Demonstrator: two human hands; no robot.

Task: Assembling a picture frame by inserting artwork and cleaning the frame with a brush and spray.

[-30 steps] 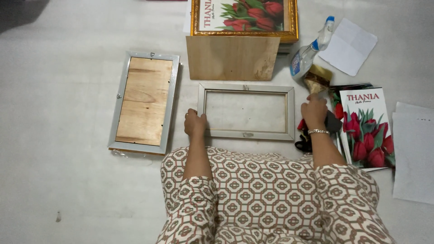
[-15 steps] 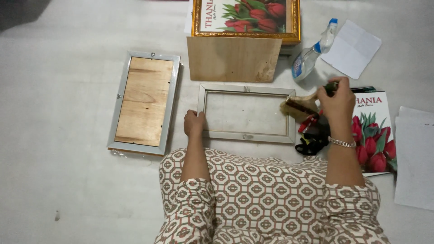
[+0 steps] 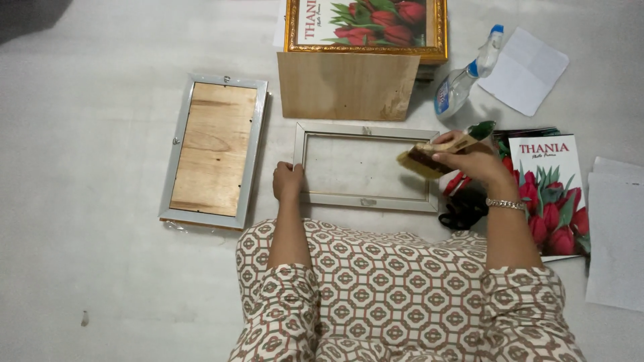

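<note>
Crowding empty frame (image 3: 365, 167): plywood board (image 3: 347, 86), spray bottle (image 3: 463, 79), tulip print (image 3: 551, 194)

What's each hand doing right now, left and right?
Left hand: resting on the left edge of the empty silver frame, not clearly gripping it.
Right hand: closed around a brush over the frame's right side.

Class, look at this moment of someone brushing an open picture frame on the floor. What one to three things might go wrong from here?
1. The left hand steadies only one end of the open frame; a firm stroke of the brush in the right hand might skew it.
2. The spray bottle lies just beyond the right hand and could be knocked onto the flower print.
3. Swept dust may land on the wooden board beside the frame.
</note>
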